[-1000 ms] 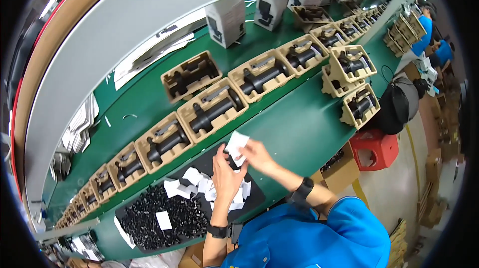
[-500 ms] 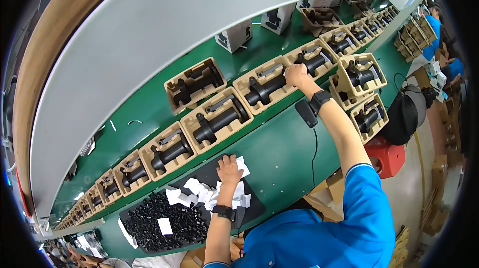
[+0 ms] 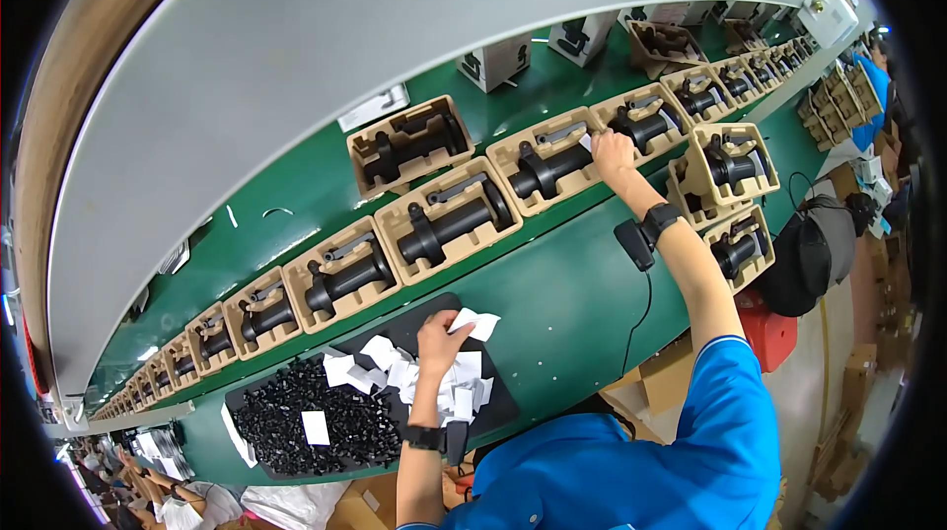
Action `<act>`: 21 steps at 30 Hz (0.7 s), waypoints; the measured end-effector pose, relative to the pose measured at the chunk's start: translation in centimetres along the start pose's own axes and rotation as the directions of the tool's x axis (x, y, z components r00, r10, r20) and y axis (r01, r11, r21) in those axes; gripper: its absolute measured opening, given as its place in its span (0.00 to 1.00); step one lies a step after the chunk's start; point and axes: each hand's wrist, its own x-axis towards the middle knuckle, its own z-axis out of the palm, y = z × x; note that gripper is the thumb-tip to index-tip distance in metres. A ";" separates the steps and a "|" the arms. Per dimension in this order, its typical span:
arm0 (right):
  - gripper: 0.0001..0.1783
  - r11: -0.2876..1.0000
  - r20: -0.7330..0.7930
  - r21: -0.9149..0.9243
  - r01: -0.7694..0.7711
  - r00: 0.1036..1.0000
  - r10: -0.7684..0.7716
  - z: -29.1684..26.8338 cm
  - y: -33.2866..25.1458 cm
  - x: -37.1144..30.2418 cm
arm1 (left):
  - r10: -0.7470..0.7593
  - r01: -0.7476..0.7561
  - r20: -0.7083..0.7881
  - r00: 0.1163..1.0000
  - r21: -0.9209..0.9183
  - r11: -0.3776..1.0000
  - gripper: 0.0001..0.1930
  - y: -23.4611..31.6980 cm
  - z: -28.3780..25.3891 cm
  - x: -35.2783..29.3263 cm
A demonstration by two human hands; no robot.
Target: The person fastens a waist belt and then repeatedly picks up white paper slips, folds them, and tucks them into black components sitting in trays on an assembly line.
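Observation:
My left hand (image 3: 439, 341) pinches a folded white paper slip (image 3: 477, 324) above a pile of similar slips (image 3: 456, 387) on a dark mat (image 3: 498, 407). My right hand (image 3: 614, 153) reaches out to the right end of a tan moulded tray (image 3: 541, 197). Its fingers are closed on a small white slip (image 3: 586, 141), partly hidden by the hand. In that tray lie a thick black cylindrical part (image 3: 552, 171) with a clamp-like collar and a slim grey part. A neighbouring tray (image 3: 651, 145) on the right has a similar black part with a white slip on it.
Trays with black parts run in a long row, with another tray (image 3: 367, 180) behind it. Stacked trays (image 3: 725, 197) stand at the right. Many small black pieces (image 3: 326, 417) cover the mat's left side. A grey overhead panel (image 3: 296, 27) arches above; white boxes (image 3: 493, 62) stand behind.
My left hand has gone from lying on the slips to lifting one between its fingers. My right hand stays at the same tray's end. The whole view has shifted slightly.

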 end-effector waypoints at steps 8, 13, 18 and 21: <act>0.09 0.949 0.041 -0.099 0.300 0.954 -0.297 0.9 0.2 -1.0 | -0.220 0.241 0.098 0.970 -0.417 0.877 0.16 1.6 -3.6 -2.9; 0.18 0.961 0.211 -0.126 0.245 0.953 -0.215 -0.1 -1.5 2.0 | -0.234 0.257 0.124 0.964 -0.650 0.715 0.12 4.5 -5.7 -3.5; 0.31 0.986 0.175 -0.017 0.167 0.971 -0.162 2.3 -0.7 3.7 | -0.224 0.249 0.136 0.965 -0.741 0.624 0.09 7.0 -8.3 -3.7; 0.31 0.972 0.204 -0.091 0.217 0.959 -0.195 2.9 -0.2 3.2 | -0.286 0.280 0.158 0.945 -0.843 0.460 0.08 7.0 -8.7 -3.6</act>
